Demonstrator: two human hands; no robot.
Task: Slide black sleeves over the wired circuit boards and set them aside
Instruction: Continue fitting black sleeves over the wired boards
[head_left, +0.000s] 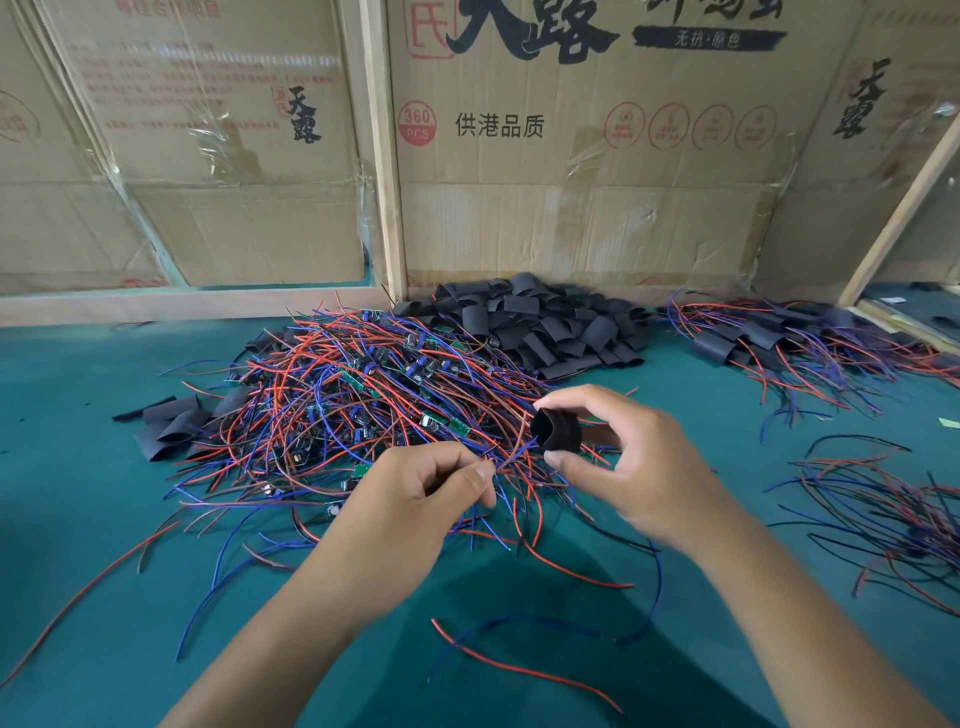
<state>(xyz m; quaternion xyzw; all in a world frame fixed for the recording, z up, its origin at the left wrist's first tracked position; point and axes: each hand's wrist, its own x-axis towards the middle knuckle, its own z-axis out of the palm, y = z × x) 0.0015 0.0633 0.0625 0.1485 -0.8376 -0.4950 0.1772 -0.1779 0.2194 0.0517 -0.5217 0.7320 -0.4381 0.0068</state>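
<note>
under left hand (415, 499) wire ends hidden; right hand (618, 467) half-covers sleeve (555, 429).

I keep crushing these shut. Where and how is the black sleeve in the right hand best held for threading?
Hold the short black tubular sleeve by its outer wall, thumb and finger on opposite sides, as the right hand does. Its open mouth faces the left hand, which pinches thin wires.

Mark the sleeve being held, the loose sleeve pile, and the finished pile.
held black sleeve (555, 427), head view: on its open dark mouth, pinched by the right hand (636, 457).
loose sleeve pile (540, 325), head view: middle of the heap.
finished pile (769, 335), head view: a sleeved board among wires.
</note>
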